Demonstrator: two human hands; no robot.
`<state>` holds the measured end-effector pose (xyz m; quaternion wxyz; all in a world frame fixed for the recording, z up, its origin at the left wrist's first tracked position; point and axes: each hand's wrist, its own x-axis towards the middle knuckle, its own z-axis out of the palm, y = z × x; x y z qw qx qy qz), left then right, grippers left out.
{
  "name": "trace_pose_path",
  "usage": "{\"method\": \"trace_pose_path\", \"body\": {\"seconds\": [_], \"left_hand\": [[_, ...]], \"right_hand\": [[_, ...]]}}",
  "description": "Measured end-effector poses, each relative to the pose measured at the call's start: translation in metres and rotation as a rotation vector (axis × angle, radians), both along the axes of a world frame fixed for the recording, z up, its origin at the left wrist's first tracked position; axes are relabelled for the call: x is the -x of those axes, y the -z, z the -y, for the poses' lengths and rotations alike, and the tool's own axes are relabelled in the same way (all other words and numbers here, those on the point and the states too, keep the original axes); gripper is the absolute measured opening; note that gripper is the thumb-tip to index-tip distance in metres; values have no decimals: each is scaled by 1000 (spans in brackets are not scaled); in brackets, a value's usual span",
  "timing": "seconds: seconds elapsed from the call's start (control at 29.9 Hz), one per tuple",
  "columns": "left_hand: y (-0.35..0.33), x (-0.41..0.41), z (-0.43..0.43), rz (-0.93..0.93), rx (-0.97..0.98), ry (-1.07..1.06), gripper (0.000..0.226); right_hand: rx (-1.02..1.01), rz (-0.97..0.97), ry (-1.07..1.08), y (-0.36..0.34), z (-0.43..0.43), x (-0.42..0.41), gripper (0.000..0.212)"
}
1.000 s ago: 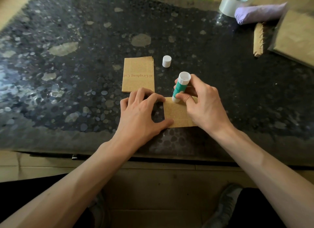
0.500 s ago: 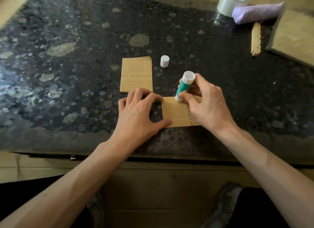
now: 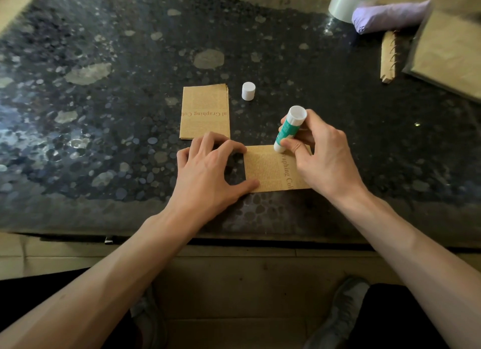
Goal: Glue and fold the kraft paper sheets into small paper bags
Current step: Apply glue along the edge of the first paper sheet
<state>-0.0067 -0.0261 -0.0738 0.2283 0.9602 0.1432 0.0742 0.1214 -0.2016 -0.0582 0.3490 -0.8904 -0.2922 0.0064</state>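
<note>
The right hand (image 3: pixel 322 161) wraps its fingers round the glue stick (image 3: pixel 289 128), tip down on the kraft sheet (image 3: pixel 270 170) at its far edge — that edge runs sideways. The left hand (image 3: pixel 208 171), fingers spread, pins the sheet's left end.

We read "al Graphing Co", inverted, on folded kraft stack (image 3: pixel 205 111) left of white cap (image 3: pixel 248 90); "aphing Col", sideways, on kraft sheet (image 3: pixel 270 171) nearer than cap.

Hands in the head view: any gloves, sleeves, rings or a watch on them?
No. The left hand and right hand are bare, no gloves, rings or watch visible. The left forearm and right forearm are uncovered to the frame's edge; no sleeve shows.
</note>
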Motion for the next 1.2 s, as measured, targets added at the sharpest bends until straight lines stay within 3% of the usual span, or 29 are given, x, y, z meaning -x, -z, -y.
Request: {"method": "trace_pose_path", "body": {"seconds": [1.2], "left_hand": [[0,0,-2,0,13,0,66]], "right_hand": [[-10,6,121,-6,26,-5,36]]}}
